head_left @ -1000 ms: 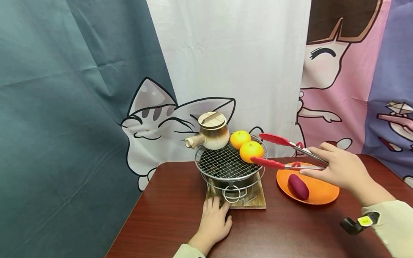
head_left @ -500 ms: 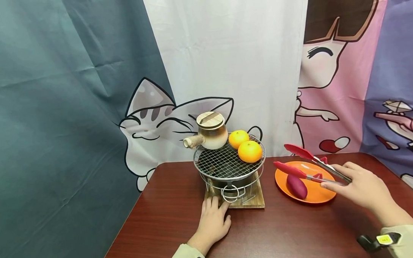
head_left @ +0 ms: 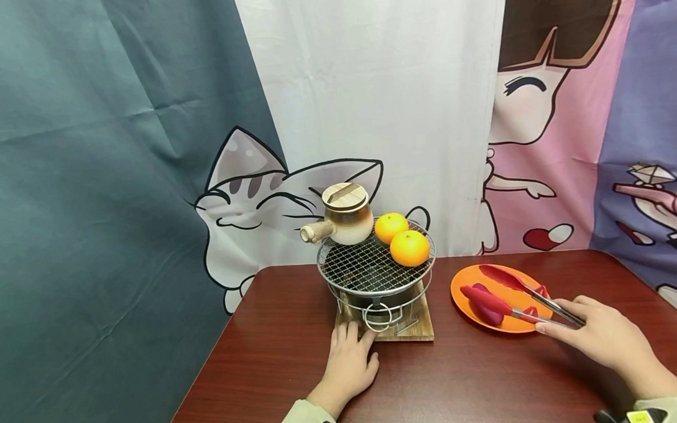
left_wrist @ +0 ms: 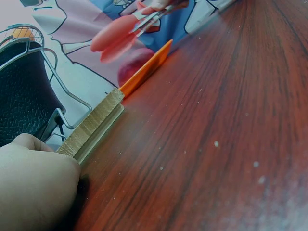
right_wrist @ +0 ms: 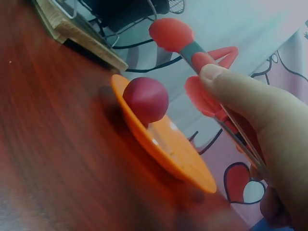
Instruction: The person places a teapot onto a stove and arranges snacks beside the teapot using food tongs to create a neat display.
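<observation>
My right hand (head_left: 608,339) holds red-tipped metal tongs (head_left: 487,299) by their arms, with the two tips spread apart. The tips hang over the orange plate (head_left: 521,324), one overlapping the purple sweet potato (right_wrist: 146,99) in the head view; the right wrist view shows them above it with nothing between. My left hand (head_left: 349,367) rests with its fingers on the near edge of the wooden board (head_left: 421,330) beneath a round grill. On the wire mesh (head_left: 360,270) sit two oranges (head_left: 409,249), side by side at the right.
A clay teapot (head_left: 350,226) with a wooden lid and side handle stands at the back left of the grill. A wire ring (head_left: 378,318) hangs at the grill's front. Behind the brown table (head_left: 265,363) hangs a cartoon-printed curtain (head_left: 424,109).
The tongs have come away from the front orange, moving right and down over the plate and sweet potato. Both oranges stay on the mesh. The left hand stays at the board.
</observation>
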Motion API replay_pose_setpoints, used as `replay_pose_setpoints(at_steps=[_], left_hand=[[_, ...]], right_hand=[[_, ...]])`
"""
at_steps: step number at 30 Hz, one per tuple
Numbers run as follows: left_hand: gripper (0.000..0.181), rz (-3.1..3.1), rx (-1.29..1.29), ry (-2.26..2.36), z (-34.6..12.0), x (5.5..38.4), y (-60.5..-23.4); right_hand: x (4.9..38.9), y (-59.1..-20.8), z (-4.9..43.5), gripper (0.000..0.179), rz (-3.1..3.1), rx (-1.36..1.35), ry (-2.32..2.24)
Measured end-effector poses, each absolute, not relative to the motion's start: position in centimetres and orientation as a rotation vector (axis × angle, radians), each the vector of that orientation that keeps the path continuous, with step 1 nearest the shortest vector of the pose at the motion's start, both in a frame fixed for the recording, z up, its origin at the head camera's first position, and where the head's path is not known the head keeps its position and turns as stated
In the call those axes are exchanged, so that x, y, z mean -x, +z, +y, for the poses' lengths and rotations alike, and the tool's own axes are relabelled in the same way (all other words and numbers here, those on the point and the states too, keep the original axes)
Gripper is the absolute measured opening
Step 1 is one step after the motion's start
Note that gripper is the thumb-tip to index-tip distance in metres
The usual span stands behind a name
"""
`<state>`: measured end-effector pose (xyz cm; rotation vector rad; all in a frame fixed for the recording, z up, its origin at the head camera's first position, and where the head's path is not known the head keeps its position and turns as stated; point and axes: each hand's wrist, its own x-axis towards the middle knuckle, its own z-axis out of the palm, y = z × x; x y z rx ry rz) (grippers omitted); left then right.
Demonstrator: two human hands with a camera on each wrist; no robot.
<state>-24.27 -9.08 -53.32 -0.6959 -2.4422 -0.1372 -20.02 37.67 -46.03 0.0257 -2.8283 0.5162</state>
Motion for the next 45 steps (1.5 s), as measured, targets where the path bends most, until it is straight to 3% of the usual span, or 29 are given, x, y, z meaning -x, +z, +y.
replay_pose_setpoints(at_steps=[9,22,45], left_hand=[[0.049,-2.452,0.695,-0.14,-9.0,24.3,-53.3],[0.049,-2.391,0.707,-0.14,-9.1,24.5,-53.8],[0.047,-2.416,0.7,-0.141,-9.1,24.2,-53.5]], right_hand=[[19.5,-47.7,37.8,0.079,-2.864,-0.008,0.515],[19.7,-47.8,37.8,0.09,-2.932,0.025,0.484],[19.8,-48.4,37.8,0.083,-2.948,0.004,0.469]])
